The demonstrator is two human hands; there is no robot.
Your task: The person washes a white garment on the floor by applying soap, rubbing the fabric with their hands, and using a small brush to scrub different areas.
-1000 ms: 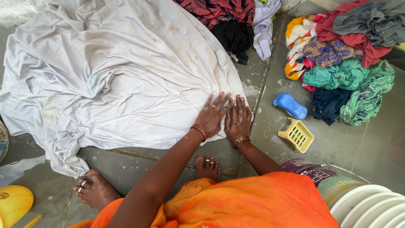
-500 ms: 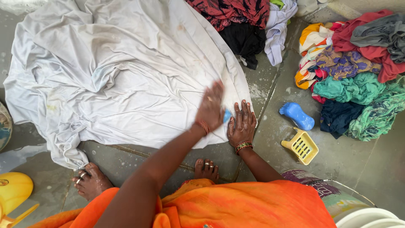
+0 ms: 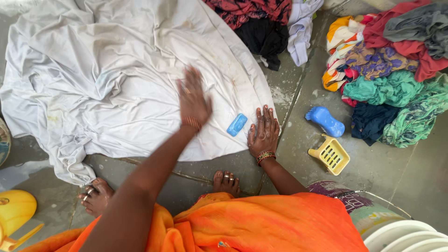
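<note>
A large white sheet (image 3: 107, 79) lies spread and wrinkled on the wet tiled floor. My left hand (image 3: 193, 100) hovers flat over its middle with fingers apart, blurred, holding nothing. My right hand (image 3: 264, 130) presses flat on the sheet's right edge, fingers spread. Between the two hands a blue soap bar (image 3: 237, 124) lies loose on the sheet, touched by neither hand. My bare feet (image 3: 227, 183) rest just below the sheet's near edge.
A blue scrub brush (image 3: 325, 121) and a yellow slotted soap dish (image 3: 332, 154) lie on the floor at right. Heaps of coloured clothes (image 3: 387, 74) fill the top right, dark clothes (image 3: 261, 28) the top. A yellow tub (image 3: 14, 212) sits bottom left, white basins (image 3: 406, 235) bottom right.
My left hand has lifted off the sheet's edge and swept left and up over the sheet, uncovering the blue soap bar. My right hand stayed pressed in place.
</note>
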